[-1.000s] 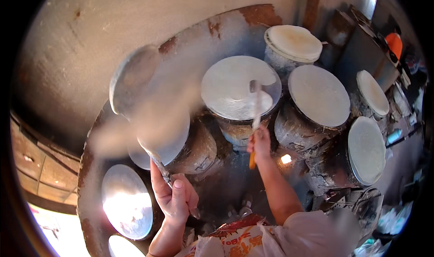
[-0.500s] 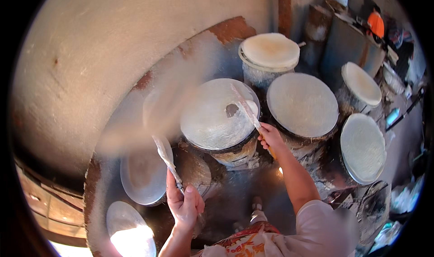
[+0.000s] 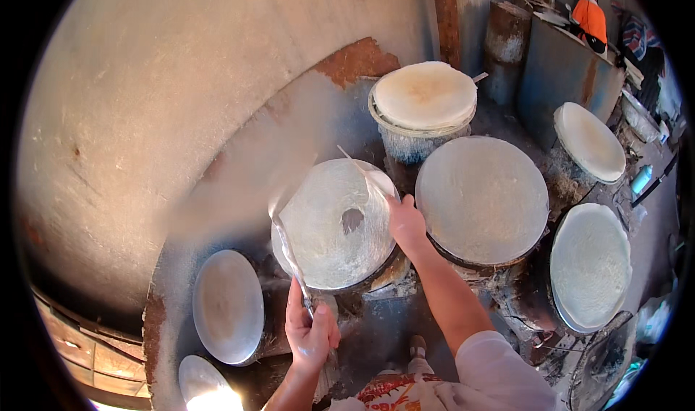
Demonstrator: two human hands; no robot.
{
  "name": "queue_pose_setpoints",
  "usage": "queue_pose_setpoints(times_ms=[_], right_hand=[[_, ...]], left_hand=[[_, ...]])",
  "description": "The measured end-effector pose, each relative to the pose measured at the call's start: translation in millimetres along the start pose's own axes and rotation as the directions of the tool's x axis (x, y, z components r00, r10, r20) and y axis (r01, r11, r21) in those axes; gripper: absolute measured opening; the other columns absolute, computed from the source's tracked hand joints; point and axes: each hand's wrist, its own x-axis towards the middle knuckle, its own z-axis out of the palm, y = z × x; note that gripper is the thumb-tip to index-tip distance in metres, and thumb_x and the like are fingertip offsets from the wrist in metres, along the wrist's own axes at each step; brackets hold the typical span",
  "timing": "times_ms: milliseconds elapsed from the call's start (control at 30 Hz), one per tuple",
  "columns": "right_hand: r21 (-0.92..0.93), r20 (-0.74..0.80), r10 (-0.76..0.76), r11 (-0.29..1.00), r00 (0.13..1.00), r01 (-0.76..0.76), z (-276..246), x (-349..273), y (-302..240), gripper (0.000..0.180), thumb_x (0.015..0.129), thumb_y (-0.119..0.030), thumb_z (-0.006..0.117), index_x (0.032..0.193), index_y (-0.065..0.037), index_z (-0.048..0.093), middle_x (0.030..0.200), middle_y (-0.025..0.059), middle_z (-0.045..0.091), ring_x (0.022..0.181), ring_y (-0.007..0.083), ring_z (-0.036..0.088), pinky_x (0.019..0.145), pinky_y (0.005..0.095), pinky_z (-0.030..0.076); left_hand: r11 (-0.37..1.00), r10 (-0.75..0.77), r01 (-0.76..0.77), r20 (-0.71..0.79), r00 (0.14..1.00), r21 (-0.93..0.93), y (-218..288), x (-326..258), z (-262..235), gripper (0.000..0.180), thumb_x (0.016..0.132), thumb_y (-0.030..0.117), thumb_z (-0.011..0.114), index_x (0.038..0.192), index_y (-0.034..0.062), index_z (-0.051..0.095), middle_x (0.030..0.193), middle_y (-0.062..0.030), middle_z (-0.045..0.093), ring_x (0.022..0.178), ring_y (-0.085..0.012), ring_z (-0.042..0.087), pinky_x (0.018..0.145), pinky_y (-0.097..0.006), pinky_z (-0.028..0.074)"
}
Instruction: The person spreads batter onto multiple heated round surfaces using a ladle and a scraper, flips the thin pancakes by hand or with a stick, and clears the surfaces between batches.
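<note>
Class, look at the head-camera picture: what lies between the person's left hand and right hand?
In the head view, the thin translucent sheet on its round steamer top spans between left hand, gripping a thin stick, and right hand.

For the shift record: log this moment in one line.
left hand: grips thin stick | right hand: lifting translucent sheet edge | round steamer drum beneath

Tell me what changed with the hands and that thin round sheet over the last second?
The right hand moved from above the middle steamer drum to its right rim, tilting its thin stick under the sheet, whose right edge now lifts. The left hand brought its long flat blade up to the sheet's left edge. Both hands kept hold of their tools; the neighbouring round lids stayed put.
</note>
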Motion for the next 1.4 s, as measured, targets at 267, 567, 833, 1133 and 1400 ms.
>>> queue_pose_setpoints(times_ms=[267, 567, 833, 1133, 1400], right_hand=[[0.013, 0.039, 0.08, 0.997, 0.996, -0.081, 7, -62, 10, 0.04, 0.087, -0.01, 0.043, 0.126, -0.017, 0.047, 0.097, 0.0163, 0.047, 0.078, 0.0353, 0.058, 0.065, 0.0434, 0.049], [0.029, 0.042, -0.044, 0.999, 0.998, 0.043, -5, -131, 24, 0.038, 0.086, -0.012, 0.044, 0.123, -0.018, 0.048, 0.093, 0.0182, 0.046, 0.07, 0.0395, 0.056, 0.061, 0.0476, 0.048], [0.025, 0.002, -0.237, 0.971, 0.972, 0.237, 1, -106, 39, 0.033, 0.085, -0.015, 0.054, 0.117, -0.02, 0.054, 0.085, 0.0162, 0.049, 0.07, 0.0374, 0.057, 0.058, 0.0478, 0.047], [0.013, 0.117, -0.306, 0.952, 0.945, 0.307, -46, -113, 47, 0.035, 0.082, -0.008, 0.05, 0.116, -0.017, 0.054, 0.084, 0.014, 0.052, 0.074, 0.0363, 0.058, 0.061, 0.0444, 0.048], [0.435, 0.019, 0.046, 0.899, 0.999, -0.049, 17, -192, 50, 0.029, 0.082, -0.007, 0.054, 0.111, -0.005, 0.058, 0.084, 0.0197, 0.057, 0.076, 0.0332, 0.059, 0.065, 0.0414, 0.048]], left_hand=[[0.936, -0.349, 0.351, 0.058, 0.935, -0.033, -12, 53, 21, 0.06, 0.091, 0.003, 0.043, 0.144, 0.0145, 0.016, 0.053, 0.0007, 0.04, 0.037, -0.0069, 0.035, 0.033, -0.022, 0.032], [0.929, -0.325, 0.325, 0.029, 0.945, -0.177, 9, 100, 8, 0.052, 0.094, 0.01, 0.039, 0.142, 0.0224, 0.023, 0.056, 0.0036, 0.033, 0.04, -0.0041, 0.03, 0.034, -0.02, 0.027], [0.703, -0.505, 0.514, 0.163, 0.847, -0.491, 13, 97, -28, 0.047, 0.094, 0.019, 0.044, 0.137, 0.0269, 0.027, 0.06, 0.0058, 0.031, 0.043, -0.0036, 0.031, 0.037, -0.019, 0.029], [0.177, -0.684, 0.675, 0.404, 0.607, -0.716, -30, 100, -50, 0.029, 0.093, 0.03, 0.049, 0.07, 0.0142, 0.039, 0.056, 0.0061, 0.037, 0.043, -0.0055, 0.04, 0.041, -0.022, 0.04], [0.217, -0.768, 0.56, 0.214, 0.603, -0.8, -70, 81, 14, 0.023, 0.092, 0.026, 0.052, 0.073, 0.0156, 0.044, 0.055, 0.0065, 0.04, 0.043, -0.003, 0.04, 0.038, -0.018, 0.037]])
